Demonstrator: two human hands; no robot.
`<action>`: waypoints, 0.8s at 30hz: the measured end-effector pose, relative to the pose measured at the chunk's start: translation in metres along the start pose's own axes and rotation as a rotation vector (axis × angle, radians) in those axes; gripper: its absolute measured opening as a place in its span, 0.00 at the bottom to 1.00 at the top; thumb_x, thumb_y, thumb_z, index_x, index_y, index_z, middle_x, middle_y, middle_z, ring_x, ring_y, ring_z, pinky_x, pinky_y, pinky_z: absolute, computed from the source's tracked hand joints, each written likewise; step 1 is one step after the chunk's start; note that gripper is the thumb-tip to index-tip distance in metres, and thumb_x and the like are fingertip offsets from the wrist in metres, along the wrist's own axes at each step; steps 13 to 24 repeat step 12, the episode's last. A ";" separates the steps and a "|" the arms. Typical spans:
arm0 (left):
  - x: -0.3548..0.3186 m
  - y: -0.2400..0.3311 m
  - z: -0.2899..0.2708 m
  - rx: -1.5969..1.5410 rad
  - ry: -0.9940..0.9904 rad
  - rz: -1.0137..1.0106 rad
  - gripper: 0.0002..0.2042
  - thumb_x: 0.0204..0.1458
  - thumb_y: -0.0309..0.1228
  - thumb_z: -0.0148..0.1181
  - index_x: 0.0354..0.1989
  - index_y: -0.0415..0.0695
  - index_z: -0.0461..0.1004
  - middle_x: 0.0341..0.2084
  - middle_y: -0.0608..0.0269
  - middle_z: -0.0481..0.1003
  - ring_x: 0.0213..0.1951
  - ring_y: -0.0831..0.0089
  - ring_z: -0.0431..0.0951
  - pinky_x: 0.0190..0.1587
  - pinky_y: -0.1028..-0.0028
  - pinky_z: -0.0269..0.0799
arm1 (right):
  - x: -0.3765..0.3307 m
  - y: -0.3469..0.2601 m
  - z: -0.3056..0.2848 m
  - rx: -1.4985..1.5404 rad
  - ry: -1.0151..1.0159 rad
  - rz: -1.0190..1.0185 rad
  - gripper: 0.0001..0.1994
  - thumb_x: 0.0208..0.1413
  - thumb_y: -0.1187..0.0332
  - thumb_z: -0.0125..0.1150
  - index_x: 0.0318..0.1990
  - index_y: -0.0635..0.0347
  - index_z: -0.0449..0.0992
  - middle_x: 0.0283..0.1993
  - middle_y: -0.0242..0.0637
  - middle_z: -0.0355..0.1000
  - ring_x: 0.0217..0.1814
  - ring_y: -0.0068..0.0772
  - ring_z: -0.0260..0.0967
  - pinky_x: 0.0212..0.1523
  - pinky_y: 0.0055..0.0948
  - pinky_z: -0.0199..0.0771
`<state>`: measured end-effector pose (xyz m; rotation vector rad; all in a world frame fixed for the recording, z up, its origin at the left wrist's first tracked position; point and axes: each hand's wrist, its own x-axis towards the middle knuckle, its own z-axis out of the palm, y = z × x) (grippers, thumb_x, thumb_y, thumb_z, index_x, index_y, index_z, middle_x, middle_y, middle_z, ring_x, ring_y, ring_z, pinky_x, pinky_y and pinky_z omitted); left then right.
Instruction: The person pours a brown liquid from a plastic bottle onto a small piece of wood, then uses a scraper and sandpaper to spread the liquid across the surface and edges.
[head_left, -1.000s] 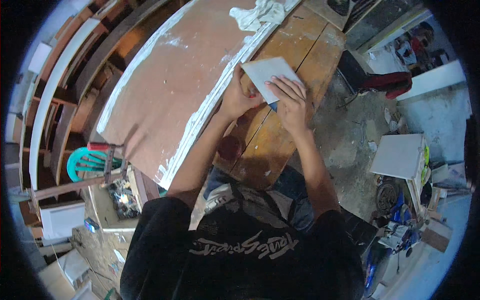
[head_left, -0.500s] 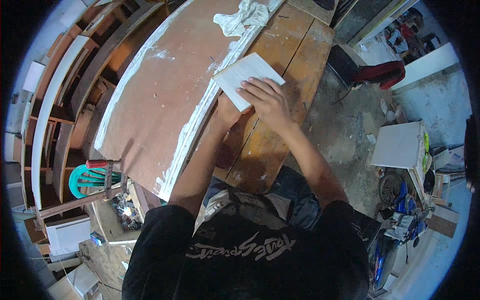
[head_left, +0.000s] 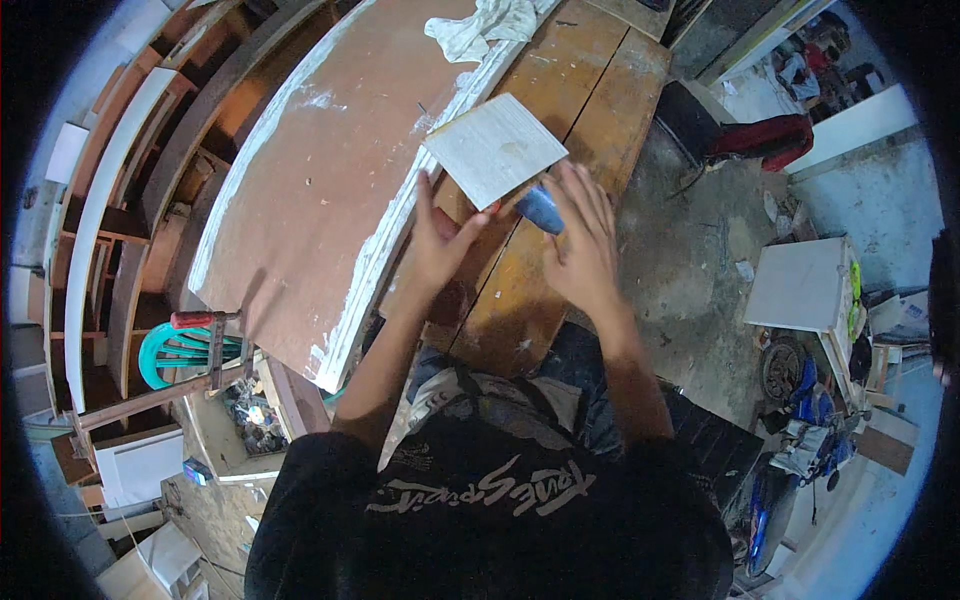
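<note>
A square white board (head_left: 503, 148) with a faint grain lies at the edge of a large brown panel, partly over the orange-brown wooden tabletop. My left hand (head_left: 440, 248) is by the board's near left corner, thumb and forefinger spread, apparently holding nothing. Just right of the board, my right hand (head_left: 585, 238) has its fingers stretched out. Between that hand and the board shows a dark blue, smooth, curved item (head_left: 541, 209); I cannot make out its kind. A small orange bit peeks from under the board's near corner. The brown panel (head_left: 310, 190) has white-smeared edges.
A crumpled white cloth (head_left: 485, 28) lies on the panel's far end. At the panel's near left are a red-handled clamp (head_left: 205, 320) and a teal plastic item (head_left: 165, 357). Wooden shelving (head_left: 130, 210) stands left. A white cabinet (head_left: 797, 285) and a dark chair (head_left: 690, 115) are right.
My right hand has come off the white board and moved right and slightly nearer. My left hand has drawn out from beneath it. The blue item has come into view.
</note>
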<state>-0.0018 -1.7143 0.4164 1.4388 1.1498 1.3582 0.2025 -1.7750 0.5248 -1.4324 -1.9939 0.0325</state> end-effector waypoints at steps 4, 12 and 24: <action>-0.075 0.024 -0.043 -0.081 -0.067 -0.095 0.32 0.62 0.41 0.59 0.69 0.38 0.58 0.59 0.47 0.70 0.58 0.65 0.72 0.58 0.66 0.69 | -0.089 -0.003 0.007 0.185 0.233 0.358 0.24 0.64 0.63 0.56 0.64 0.64 0.68 0.70 0.53 0.61 0.76 0.57 0.51 0.73 0.53 0.49; -0.144 0.003 0.056 0.853 -1.262 0.527 0.35 0.64 0.49 0.53 0.73 0.46 0.49 0.72 0.52 0.53 0.75 0.54 0.47 0.75 0.57 0.38 | -0.254 -0.002 0.011 -0.029 0.323 0.933 0.25 0.68 0.54 0.50 0.62 0.66 0.69 0.70 0.57 0.60 0.75 0.63 0.51 0.72 0.57 0.50; -0.144 0.003 0.056 0.853 -1.262 0.527 0.35 0.64 0.49 0.53 0.73 0.46 0.49 0.72 0.52 0.53 0.75 0.54 0.47 0.75 0.57 0.38 | -0.254 -0.002 0.011 -0.029 0.323 0.933 0.25 0.68 0.54 0.50 0.62 0.66 0.69 0.70 0.57 0.60 0.75 0.63 0.51 0.72 0.57 0.50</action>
